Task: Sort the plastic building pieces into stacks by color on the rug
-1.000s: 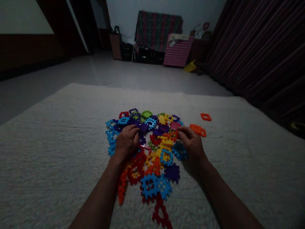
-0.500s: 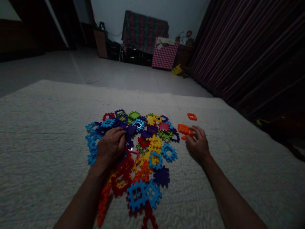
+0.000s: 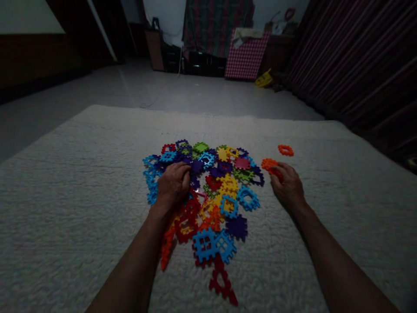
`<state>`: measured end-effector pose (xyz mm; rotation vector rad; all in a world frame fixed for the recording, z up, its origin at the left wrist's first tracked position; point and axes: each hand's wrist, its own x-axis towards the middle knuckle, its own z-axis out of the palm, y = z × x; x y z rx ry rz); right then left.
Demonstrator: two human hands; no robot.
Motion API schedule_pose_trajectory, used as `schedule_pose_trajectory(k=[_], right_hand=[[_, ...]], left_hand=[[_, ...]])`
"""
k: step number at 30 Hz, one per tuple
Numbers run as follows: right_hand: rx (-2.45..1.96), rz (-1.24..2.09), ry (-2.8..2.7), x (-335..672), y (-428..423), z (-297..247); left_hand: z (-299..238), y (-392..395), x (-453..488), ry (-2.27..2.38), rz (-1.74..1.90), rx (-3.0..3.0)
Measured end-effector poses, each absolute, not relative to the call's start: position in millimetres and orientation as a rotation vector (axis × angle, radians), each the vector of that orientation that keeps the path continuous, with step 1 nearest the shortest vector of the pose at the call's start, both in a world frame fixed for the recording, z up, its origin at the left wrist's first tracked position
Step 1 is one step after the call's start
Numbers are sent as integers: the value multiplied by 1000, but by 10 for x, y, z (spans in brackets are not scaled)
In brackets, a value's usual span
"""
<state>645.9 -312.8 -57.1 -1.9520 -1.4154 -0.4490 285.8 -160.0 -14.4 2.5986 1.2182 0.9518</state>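
A heap of flat, notched plastic tiles (image 3: 208,195) in blue, red, yellow, purple, orange and green lies on a white quilted mat (image 3: 81,187). My left hand (image 3: 172,184) rests on the heap's left side with fingers curled down onto the tiles; what it grips is hidden. My right hand (image 3: 288,187) is right of the heap, fingers closed on orange tiles (image 3: 269,164) at its fingertips. A lone orange tile (image 3: 286,150) lies just beyond that hand.
The mat ends at a pale floor (image 3: 182,93). At the far wall stand a checked red box (image 3: 245,61), dark furniture under a striped cloth (image 3: 215,26) and a yellow object (image 3: 263,80). A dark striped curtain (image 3: 358,65) runs along the right.
My right hand left the heap's right edge and moved rightward to the orange tiles. My left hand stayed on the heap. The camera swung right, then back.
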Motion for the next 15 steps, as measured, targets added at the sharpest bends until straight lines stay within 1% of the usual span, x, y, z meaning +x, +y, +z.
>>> schedule_pose_trajectory(k=[5,12,15], right_hand=[[-1928,-496,-1452,6421,-3121,-564],[-1929,-502,-1512,6429,-3058,-558],[-1946,-495,-1512,6403,-3044,-491]], left_hand=[[-52,-1476,2966,1227,769,2717],[-73,-1370,3021,1003,725,2754],[-66,-1352,3035,979,684,2765]])
